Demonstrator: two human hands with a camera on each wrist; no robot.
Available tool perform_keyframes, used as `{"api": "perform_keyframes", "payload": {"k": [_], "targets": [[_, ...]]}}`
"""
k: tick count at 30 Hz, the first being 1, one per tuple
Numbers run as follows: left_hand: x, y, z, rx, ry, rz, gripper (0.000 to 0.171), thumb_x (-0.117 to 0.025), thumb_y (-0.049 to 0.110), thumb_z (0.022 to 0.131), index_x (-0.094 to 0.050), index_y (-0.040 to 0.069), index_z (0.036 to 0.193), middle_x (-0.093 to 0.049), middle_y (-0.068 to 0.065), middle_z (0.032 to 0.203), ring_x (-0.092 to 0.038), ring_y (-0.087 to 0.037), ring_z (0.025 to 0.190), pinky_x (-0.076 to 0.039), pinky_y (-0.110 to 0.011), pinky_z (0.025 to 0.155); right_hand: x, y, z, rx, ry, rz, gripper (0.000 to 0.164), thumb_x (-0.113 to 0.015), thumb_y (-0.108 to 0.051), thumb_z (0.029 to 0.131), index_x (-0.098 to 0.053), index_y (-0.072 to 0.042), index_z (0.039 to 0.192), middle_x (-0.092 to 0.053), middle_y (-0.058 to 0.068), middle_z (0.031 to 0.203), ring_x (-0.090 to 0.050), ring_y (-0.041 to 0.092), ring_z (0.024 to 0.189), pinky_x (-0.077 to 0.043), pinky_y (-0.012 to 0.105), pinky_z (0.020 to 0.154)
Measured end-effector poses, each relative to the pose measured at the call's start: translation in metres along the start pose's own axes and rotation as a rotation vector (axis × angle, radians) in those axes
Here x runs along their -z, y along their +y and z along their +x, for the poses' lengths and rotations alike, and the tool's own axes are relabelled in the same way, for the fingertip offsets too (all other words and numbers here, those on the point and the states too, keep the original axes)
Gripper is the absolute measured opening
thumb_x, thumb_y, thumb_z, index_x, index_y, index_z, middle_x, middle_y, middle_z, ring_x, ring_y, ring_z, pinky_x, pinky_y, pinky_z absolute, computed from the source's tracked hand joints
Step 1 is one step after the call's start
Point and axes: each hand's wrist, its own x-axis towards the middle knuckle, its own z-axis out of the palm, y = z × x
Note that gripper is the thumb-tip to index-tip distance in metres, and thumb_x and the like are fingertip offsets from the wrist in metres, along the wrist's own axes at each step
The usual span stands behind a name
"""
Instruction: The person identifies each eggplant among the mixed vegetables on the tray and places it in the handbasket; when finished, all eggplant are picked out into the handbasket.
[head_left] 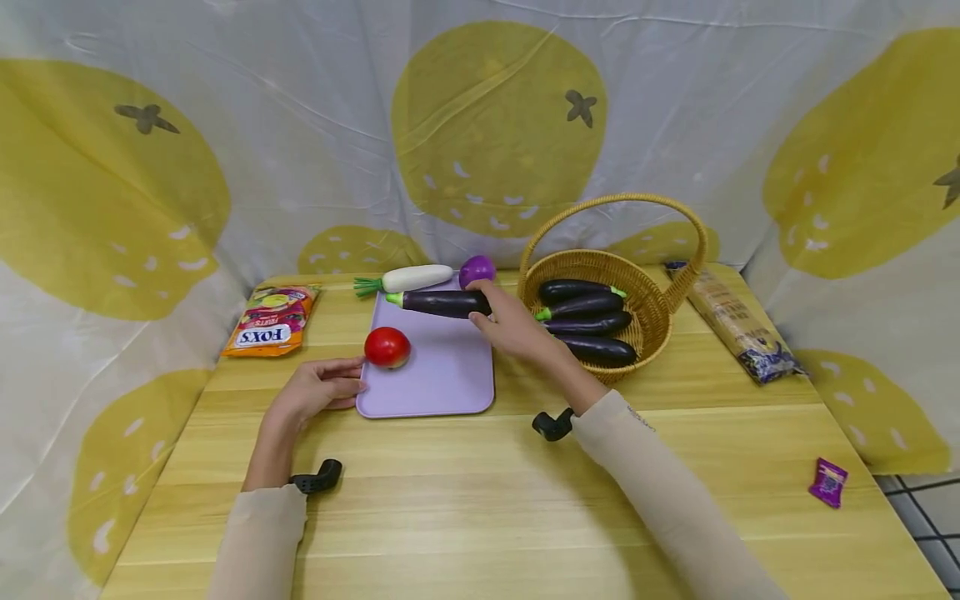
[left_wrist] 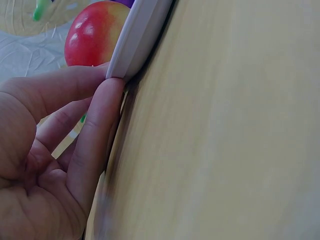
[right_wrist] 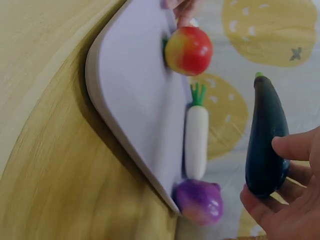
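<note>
My right hand [head_left: 512, 323] grips a dark eggplant [head_left: 442, 303] by its thick end, its green stem pointing left. In the right wrist view the eggplant [right_wrist: 267, 137] is held between thumb and fingers, above the lilac tray [head_left: 450, 379]. My left hand [head_left: 318, 390] pinches the tray's left edge; the left wrist view shows thumb and finger at the tray rim [left_wrist: 142, 37]. A red tomato-like fruit [head_left: 387, 347] sits on the tray near that hand. Along the tray's far end lie a white radish [head_left: 417, 277] with green leaves and a purple round vegetable [head_left: 477, 268].
Right of the tray stands a wicker basket [head_left: 654, 329] with a tall handle, holding several eggplants [head_left: 592, 350]. An orange snack bag [head_left: 272, 321] lies at the left, a long packet [head_left: 738, 325] at the far right. A small purple packet [head_left: 828, 482] is near the right edge.
</note>
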Motion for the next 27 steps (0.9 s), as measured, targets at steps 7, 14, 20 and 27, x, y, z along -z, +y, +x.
{"api": "perform_keyframes", "payload": {"k": [7, 14, 20, 27], "targets": [[0.001, 0.000, 0.000, -0.004, -0.005, 0.012, 0.063, -0.078, 0.017, 0.093, -0.054, 0.008, 0.150, -0.064, -0.012, 0.143, -0.071, -0.008, 0.100, -0.063, -0.031, 0.087, 0.025, 0.009, -0.028, 0.042, -0.003, 0.012, 0.047, -0.056, -0.025, 0.107, -0.045, -0.010, 0.151, -0.049, 0.008, 0.155, -0.045, 0.025, 0.145, -0.040, 0.046, 0.121], [0.002, 0.001, 0.000, -0.009, -0.007, 0.016, 0.062, -0.078, 0.017, 0.093, -0.054, 0.008, 0.150, -0.059, -0.015, 0.148, -0.071, -0.007, 0.101, -0.063, -0.032, 0.088, 0.055, 0.021, -0.057, 0.066, -0.018, 0.016, 0.047, -0.058, -0.026, 0.106, -0.046, -0.015, 0.150, -0.054, 0.008, 0.149, -0.054, 0.028, 0.135, -0.050, 0.053, 0.109], [0.002, 0.000, 0.000, -0.012, -0.016, 0.014, 0.062, -0.077, 0.017, 0.094, -0.054, 0.007, 0.150, -0.060, -0.015, 0.147, -0.071, -0.008, 0.101, -0.063, -0.032, 0.088, 0.079, 0.042, -0.081, 0.053, -0.001, -0.022, 0.046, -0.058, -0.029, 0.106, -0.046, -0.017, 0.150, -0.057, 0.009, 0.144, -0.061, 0.030, 0.122, -0.051, 0.051, 0.098], [0.002, 0.000, -0.001, -0.012, -0.011, 0.007, 0.062, -0.078, 0.017, 0.093, -0.054, 0.007, 0.149, -0.063, -0.014, 0.143, -0.071, -0.009, 0.100, -0.063, -0.032, 0.088, 0.104, 0.062, -0.106, -0.019, 0.033, -0.043, 0.046, -0.056, -0.031, 0.107, -0.046, -0.018, 0.151, -0.056, 0.014, 0.145, -0.061, 0.033, 0.113, -0.050, 0.051, 0.091]]}}
